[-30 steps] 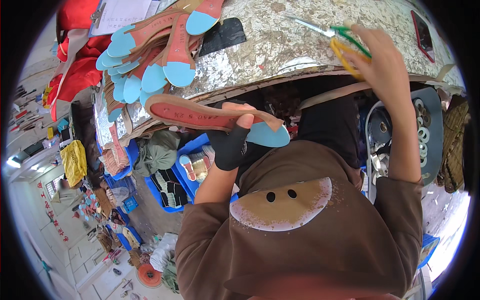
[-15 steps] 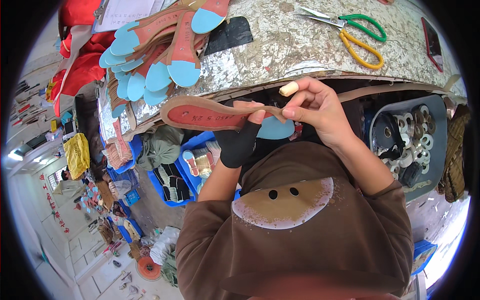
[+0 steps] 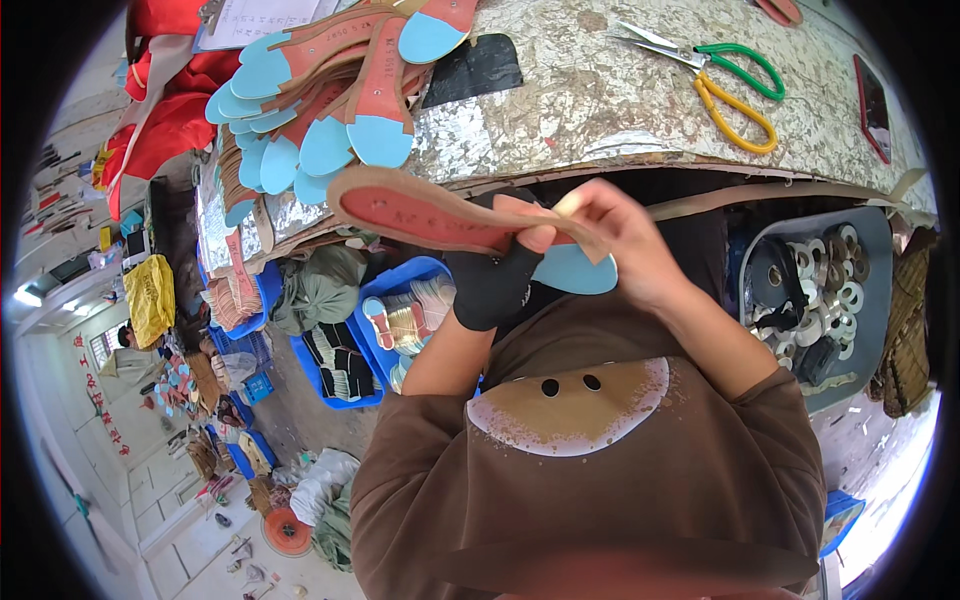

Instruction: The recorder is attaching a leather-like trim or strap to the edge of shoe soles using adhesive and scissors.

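Note:
A shoe insole point(image 3: 420, 212), red with a brown edging and a light blue toe end, hangs in front of my chest just off the table edge. My left hand point(image 3: 497, 278), in a black fingerless glove, grips it near the middle, thumb on top. The fingers of my right hand point(image 3: 638, 252) are bent closed at the brown edging strip point(image 3: 590, 240), whose end stands up over the blue toe. A pale finger cover shows on that hand, slightly blurred. Several similar insoles point(image 3: 380, 140) lie piled on the table at the far left.
On the worn table point(image 3: 570, 120) lie scissors point(image 3: 735, 90) with green and yellow handles, a black patch point(image 3: 475, 70) and a phone point(image 3: 872, 110). A grey bin point(image 3: 880, 300) of tape rolls stands right. Blue crates point(image 3: 365, 395) stand below left. A long strip point(image 3: 760, 195) runs along the table edge.
My right hand has moved in over the toe end, its raised finger coming down to the strip. The strip's end now stands up. The insole's toe end has swung slightly right and toward me.

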`<state>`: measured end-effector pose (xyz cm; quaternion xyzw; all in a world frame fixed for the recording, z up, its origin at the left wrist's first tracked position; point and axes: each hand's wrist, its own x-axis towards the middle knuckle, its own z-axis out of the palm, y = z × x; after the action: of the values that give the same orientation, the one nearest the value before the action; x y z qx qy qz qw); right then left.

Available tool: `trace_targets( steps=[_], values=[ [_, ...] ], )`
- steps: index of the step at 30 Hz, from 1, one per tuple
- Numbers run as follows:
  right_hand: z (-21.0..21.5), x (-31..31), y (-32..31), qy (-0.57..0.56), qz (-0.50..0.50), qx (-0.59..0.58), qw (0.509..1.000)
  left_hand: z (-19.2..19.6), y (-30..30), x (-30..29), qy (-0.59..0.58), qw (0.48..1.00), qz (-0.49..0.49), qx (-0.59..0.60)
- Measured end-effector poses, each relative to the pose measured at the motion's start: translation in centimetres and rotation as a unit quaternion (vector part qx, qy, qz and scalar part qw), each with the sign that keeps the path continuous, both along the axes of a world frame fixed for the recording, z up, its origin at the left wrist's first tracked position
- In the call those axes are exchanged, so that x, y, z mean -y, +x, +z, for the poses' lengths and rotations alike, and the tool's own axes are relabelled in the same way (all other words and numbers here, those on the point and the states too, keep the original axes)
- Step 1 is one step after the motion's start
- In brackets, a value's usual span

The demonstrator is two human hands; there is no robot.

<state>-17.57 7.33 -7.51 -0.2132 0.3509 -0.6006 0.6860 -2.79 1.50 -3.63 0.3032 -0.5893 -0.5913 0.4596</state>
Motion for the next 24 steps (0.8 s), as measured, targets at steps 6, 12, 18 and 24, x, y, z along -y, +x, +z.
trace_targets(
  steps=[6,12,18,24],
  values=[
    [2.7,0.7,-3.9,-0.254,0.016,-0.490,0.834,0.7,0.5,0.4,0.029,0.996,0.024,0.081],
    [3.0,0.9,-1.3,-0.246,0.071,-0.483,0.837,-1.0,1.5,-0.4,-0.043,0.982,0.084,0.167],
    [0.6,0.6,-0.2,-0.202,0.051,-0.436,0.876,1.4,1.0,0.2,0.149,0.970,0.158,-0.105],
    [2.5,1.5,-1.3,-0.201,0.006,-0.487,0.850,5.8,5.2,10.3,-0.160,0.936,0.110,0.293]
  ],
)
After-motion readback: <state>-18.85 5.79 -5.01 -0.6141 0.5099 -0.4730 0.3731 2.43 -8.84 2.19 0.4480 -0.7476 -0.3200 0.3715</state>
